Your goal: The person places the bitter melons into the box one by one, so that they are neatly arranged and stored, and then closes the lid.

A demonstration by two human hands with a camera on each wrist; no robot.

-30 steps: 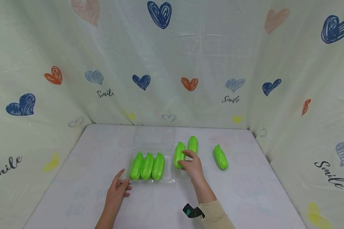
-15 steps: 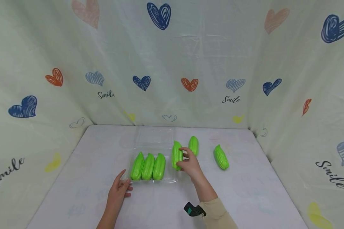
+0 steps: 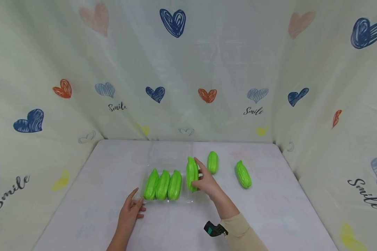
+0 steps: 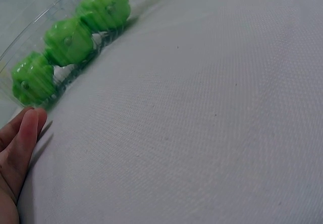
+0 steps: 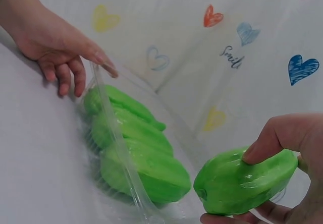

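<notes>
A clear plastic box (image 3: 183, 188) lies in the middle of the table with its lid folded back. Inside, along its left part, three green ridged gourds (image 3: 162, 184) lie side by side. My right hand (image 3: 208, 183) grips another green ridged gourd (image 3: 191, 174) between thumb and fingers, at the box's right side; in the right wrist view this gourd (image 5: 237, 183) is apart from the three. At the front left corner of the box, my left hand (image 3: 130, 211) touches the edge with extended fingers; in the left wrist view its fingertips (image 4: 31, 120) meet that corner.
To the right of the box lie two more green gourds, one farther back (image 3: 212, 162) and one (image 3: 243, 174) farther right. The clear lid (image 3: 169, 151) rests behind the box. A patterned curtain (image 3: 176, 62) rises along the table's back and sides.
My right hand has moved the gripped gourd a little left, from beside the box to over its right edge. My left hand has stayed at the box corner.
</notes>
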